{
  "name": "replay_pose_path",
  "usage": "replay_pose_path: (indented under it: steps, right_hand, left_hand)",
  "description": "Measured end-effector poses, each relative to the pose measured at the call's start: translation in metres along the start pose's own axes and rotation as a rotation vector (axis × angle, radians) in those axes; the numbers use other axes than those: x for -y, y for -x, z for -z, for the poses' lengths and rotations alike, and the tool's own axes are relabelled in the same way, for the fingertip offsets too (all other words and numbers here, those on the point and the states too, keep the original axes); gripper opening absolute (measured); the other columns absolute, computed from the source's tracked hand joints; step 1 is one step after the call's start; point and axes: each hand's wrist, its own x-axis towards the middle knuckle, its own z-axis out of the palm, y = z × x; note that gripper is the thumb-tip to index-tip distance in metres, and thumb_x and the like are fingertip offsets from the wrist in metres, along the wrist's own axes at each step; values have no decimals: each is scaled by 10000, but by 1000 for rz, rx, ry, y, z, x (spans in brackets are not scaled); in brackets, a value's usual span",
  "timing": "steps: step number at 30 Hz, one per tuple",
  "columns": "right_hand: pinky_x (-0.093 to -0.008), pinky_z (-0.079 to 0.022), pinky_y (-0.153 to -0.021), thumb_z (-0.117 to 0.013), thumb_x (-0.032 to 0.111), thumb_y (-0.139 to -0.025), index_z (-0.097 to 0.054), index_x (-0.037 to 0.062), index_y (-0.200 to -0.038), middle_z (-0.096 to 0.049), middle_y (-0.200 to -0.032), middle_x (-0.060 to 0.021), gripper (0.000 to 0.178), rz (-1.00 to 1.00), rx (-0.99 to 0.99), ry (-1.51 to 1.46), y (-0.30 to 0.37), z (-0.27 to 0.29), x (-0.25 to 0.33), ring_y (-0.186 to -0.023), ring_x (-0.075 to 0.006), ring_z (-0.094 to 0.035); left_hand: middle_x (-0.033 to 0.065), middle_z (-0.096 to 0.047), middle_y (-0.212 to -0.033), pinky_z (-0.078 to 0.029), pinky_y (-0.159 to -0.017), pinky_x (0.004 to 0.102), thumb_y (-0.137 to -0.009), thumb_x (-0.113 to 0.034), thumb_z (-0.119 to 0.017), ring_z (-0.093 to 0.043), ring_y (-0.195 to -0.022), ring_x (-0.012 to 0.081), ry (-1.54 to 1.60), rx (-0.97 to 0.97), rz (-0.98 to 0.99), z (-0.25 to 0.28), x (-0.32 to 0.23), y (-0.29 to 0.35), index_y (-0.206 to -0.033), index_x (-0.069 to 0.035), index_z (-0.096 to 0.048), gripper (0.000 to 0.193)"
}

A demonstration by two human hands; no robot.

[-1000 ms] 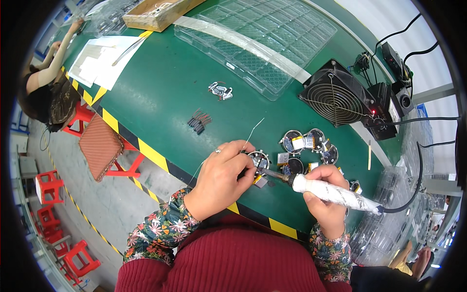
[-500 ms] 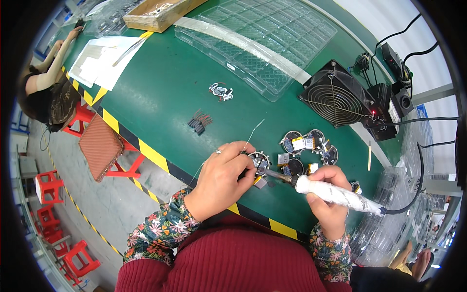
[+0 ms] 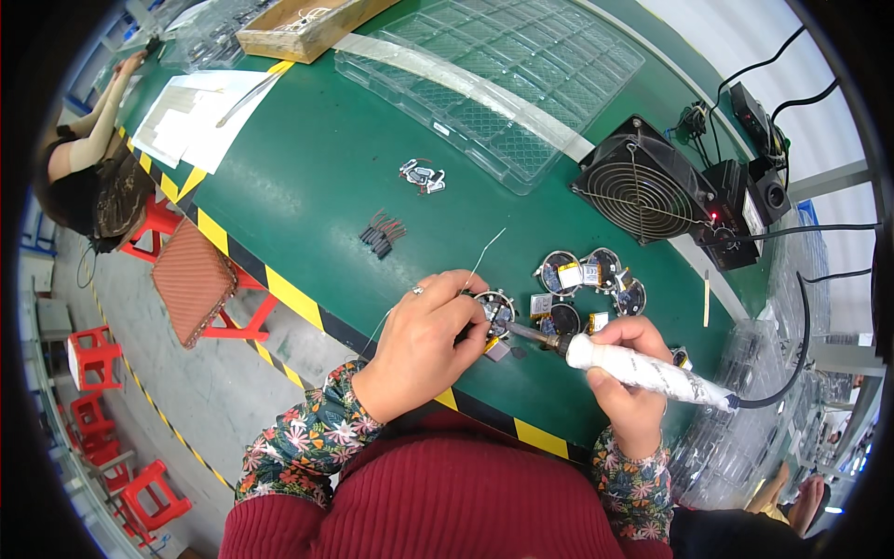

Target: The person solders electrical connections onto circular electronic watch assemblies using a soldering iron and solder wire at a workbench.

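Note:
My left hand (image 3: 419,340) is closed at the table's near side, thumb and fingers pinched together. A thin silver solder wire (image 3: 488,246) runs through its fingers, one end sticking up past them. Right at those fingertips lies a small round circuit assembly (image 3: 504,308) with a metal rim, partly covered by the hand. My right hand (image 3: 635,396) grips a soldering iron (image 3: 643,370) by its white wrapped handle. Its metal tip points left and reaches the assembly's near edge; whether it touches is too small to tell. Several more round assemblies (image 3: 561,273) with flat batteries lie just beyond.
Small black wired parts (image 3: 380,235) and white-and-black wired parts (image 3: 424,176) lie on the green table (image 3: 298,186). A clear plastic tray (image 3: 503,88) lies behind. A black fan (image 3: 643,182) stands at right. The iron's cable (image 3: 799,359) trails right. Another person sits far left.
Both hands, the solder wire and the soldering iron stay almost in place. At the far left, the other person's arm has shifted slightly.

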Motion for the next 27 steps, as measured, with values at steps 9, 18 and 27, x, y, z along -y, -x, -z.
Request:
replay_pose_path:
  steps: [9,18,27]
  right_hand:
    - [-205,-429,-640,-627,-4,-717,-521,3,-957,-568,-846,-32,262,12,-18,-7,0,2,1,-718,-54,-518]
    - [-205,-446,-649,-598,-32,-714,-524,4,-945,-585,-841,-38,245,-7,-13,-23,-1,1,4,-730,-57,-540]
    - [-209,-452,-647,-602,-29,-709,-526,1,-934,-588,-823,-43,240,-4,6,-4,0,1,1,-726,-66,-550]
  left_hand:
    - [81,-593,-941,-492,-638,340,-660,4,-651,-585,-772,261,13,-2,-8,1,-2,-1,-710,-27,-565,104]
    - [85,-592,-941,-488,-652,348,-662,8,-654,-589,-780,270,-21,13,14,1,-4,-1,-715,-29,-568,107]
    - [90,-593,-943,-487,-659,353,-664,6,-654,-587,-774,276,-27,11,21,0,-3,-1,-724,-31,-564,115]
